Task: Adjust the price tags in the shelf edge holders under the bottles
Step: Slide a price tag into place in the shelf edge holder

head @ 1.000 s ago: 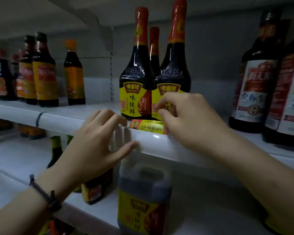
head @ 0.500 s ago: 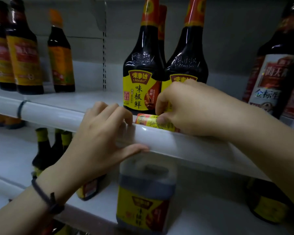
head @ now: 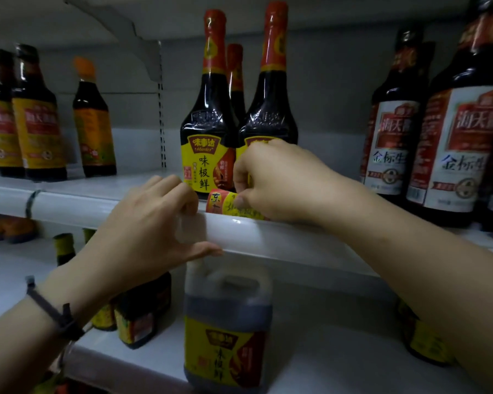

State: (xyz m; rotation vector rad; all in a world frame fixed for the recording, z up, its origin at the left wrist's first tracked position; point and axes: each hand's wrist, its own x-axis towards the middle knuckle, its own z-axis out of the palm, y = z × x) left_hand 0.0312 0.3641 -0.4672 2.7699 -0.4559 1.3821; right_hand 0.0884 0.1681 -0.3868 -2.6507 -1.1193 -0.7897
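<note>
1. Left hand (head: 143,234): fingers hooked over the top of the shelf edge holder (head: 268,237), thumb pressed beneath. Judged a bracing grip on the strip; best kept firm.
2. Right hand (head: 282,183): fingers pinched narrow on the price tag (head: 225,201), a yellow-and-red slip curling above the strip's top lip, not seated.
3. Advice: feed the tag's lower edge squarely into the channel, then slide it flat.
4. Bottles (head: 211,132): just behind; a careless knuckle could tip them.
</note>
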